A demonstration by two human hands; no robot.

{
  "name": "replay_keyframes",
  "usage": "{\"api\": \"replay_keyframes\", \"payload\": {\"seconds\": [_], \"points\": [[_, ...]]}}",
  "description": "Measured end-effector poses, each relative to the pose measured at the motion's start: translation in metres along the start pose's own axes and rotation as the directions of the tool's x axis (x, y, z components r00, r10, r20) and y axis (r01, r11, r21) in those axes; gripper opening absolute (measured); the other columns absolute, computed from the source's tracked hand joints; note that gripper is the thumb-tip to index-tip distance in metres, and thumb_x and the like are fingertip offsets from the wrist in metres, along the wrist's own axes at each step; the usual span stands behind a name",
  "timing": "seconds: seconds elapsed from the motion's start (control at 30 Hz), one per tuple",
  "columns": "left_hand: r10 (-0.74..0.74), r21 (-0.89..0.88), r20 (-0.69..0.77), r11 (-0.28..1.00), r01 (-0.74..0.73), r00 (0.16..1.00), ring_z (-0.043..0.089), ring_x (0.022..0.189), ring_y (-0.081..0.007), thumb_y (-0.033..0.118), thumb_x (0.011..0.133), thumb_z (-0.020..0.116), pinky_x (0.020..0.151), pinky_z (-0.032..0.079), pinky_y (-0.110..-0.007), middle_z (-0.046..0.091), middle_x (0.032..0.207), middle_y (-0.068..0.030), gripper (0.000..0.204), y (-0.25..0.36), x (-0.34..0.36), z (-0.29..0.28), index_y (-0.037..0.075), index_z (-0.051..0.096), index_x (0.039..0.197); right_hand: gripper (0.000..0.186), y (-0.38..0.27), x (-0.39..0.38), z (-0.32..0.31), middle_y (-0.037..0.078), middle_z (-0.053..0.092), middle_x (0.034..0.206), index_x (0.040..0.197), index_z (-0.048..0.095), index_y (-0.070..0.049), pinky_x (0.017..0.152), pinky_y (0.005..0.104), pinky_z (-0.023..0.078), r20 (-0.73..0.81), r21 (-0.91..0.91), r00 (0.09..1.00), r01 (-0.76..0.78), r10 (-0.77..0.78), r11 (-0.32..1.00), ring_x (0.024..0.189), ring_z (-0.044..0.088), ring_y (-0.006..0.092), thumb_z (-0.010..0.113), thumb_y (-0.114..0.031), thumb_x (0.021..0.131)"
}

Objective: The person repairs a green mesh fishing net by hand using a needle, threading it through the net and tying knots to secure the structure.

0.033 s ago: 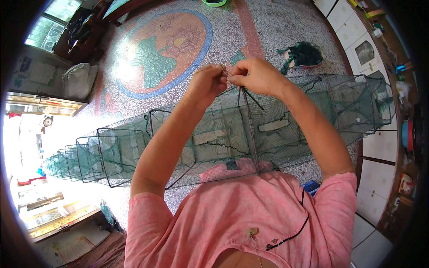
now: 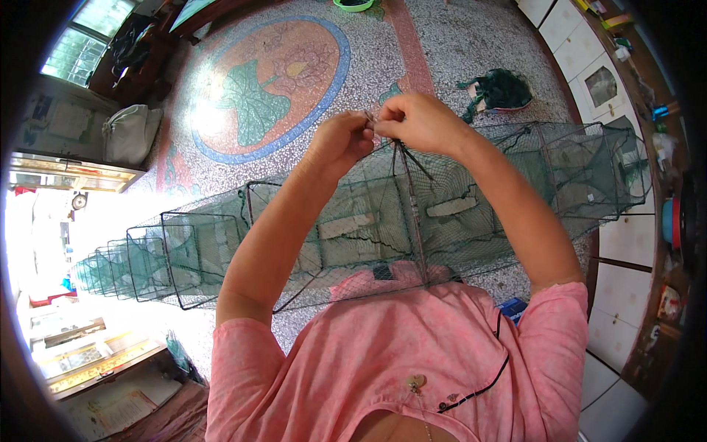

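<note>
A long green mesh trap with dark square frames (image 2: 361, 199) stretches across in front of me. Above its middle, my left hand (image 2: 342, 144) and my right hand (image 2: 423, 127) meet, fingers pinched round a small thin cord or wire (image 2: 370, 118), too small to make out clearly. Just below my right hand several dark strands (image 2: 414, 163) hang from the top of the middle frame. Pale oblong pieces (image 2: 342, 226) show through the mesh.
The patterned floor (image 2: 309, 132) lies beyond the trap. A heap of dark green netting (image 2: 501, 92) sits back right, near white cabinets (image 2: 622, 295). A green basin (image 2: 353, 4) is at the far edge. A pale sack (image 2: 129, 132) and dark furniture stand left.
My hands have shifted very slightly at the fingertips, my left one a little downward. The trap and everything around it look the same.
</note>
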State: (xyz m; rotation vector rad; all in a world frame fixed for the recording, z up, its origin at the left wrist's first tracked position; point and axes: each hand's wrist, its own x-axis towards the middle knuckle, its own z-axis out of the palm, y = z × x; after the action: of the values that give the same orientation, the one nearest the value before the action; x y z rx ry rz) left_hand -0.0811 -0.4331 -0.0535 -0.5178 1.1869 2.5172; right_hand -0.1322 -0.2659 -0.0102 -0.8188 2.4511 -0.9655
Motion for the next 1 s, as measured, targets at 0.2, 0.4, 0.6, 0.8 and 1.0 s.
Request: {"api": "replay_keyframes", "payload": {"seconds": [0.2,0.4,0.6,0.8,1.0], "points": [[0.207,0.513,0.133,0.822,-0.246,0.969,0.05,0.072,-0.0069,0.013,0.089,0.054,0.065,0.041,-0.019,0.058,0.089,0.0002,0.017,-0.005,-0.011,0.025,0.005,0.057,0.103,0.019,-0.041,0.034,-0.02,0.008,0.065,0.076,0.092,0.06,-0.004,0.064,0.0307,0.048,-0.456,0.359,0.888,0.234,-0.049,0.903,0.07,0.062,0.0171,0.051,-0.021,0.089],[0.238,0.553,0.41,0.703,-0.448,0.88,0.045,0.081,-0.006,0.02,0.089,0.055,0.072,0.036,-0.02,0.056,0.09,0.004,0.016,-0.004,-0.02,0.035,0.008,0.06,0.098,0.015,-0.067,0.004,-0.082,0.001,0.051,0.061,0.084,0.047,-0.005,0.043,0.0234,0.047,-0.686,0.5,0.726,0.514,-0.043,0.697,0.047,0.052,0.0099,0.046,-0.016,0.094],[0.109,0.569,0.308,0.775,-0.275,0.945,0.039,0.07,-0.0079,0.027,0.09,0.047,0.066,0.033,-0.022,0.048,0.077,0.0037,0.022,-0.004,-0.021,0.026,0.008,0.056,0.084,0.016,-0.058,-0.035,-0.098,0.002,0.055,0.064,0.087,0.053,-0.004,0.047,0.0218,0.046,-0.595,0.158,0.741,0.488,-0.312,0.859,0.055,0.056,0.0093,0.049,-0.018,0.093],[0.181,0.365,0.357,0.876,-0.315,0.916,0.039,0.066,-0.0079,0.02,0.086,0.051,0.065,0.035,-0.023,0.046,0.072,0.0025,0.015,-0.002,-0.015,0.022,0.008,0.057,0.08,0.014,-0.016,-0.108,-0.129,0.001,0.059,0.064,0.082,0.062,-0.003,0.046,0.0193,0.04,-0.074,-0.145,0.995,-0.08,0.07,0.986,0.051,0.05,0.0042,0.058,-0.017,0.086],[0.179,0.482,0.295,0.82,-0.308,0.939,0.045,0.076,-0.0122,0.024,0.089,0.048,0.073,0.036,-0.025,0.05,0.081,0.0001,0.02,-0.003,-0.014,0.033,0.008,0.053,0.078,0.015,0.022,-0.112,-0.122,-0.003,0.053,0.065,0.089,0.059,-0.003,0.043,0.0159,0.033,-0.528,0.163,0.837,-0.068,0.145,0.984,0.049,0.042,0.0009,0.055,-0.018,0.09]]}}
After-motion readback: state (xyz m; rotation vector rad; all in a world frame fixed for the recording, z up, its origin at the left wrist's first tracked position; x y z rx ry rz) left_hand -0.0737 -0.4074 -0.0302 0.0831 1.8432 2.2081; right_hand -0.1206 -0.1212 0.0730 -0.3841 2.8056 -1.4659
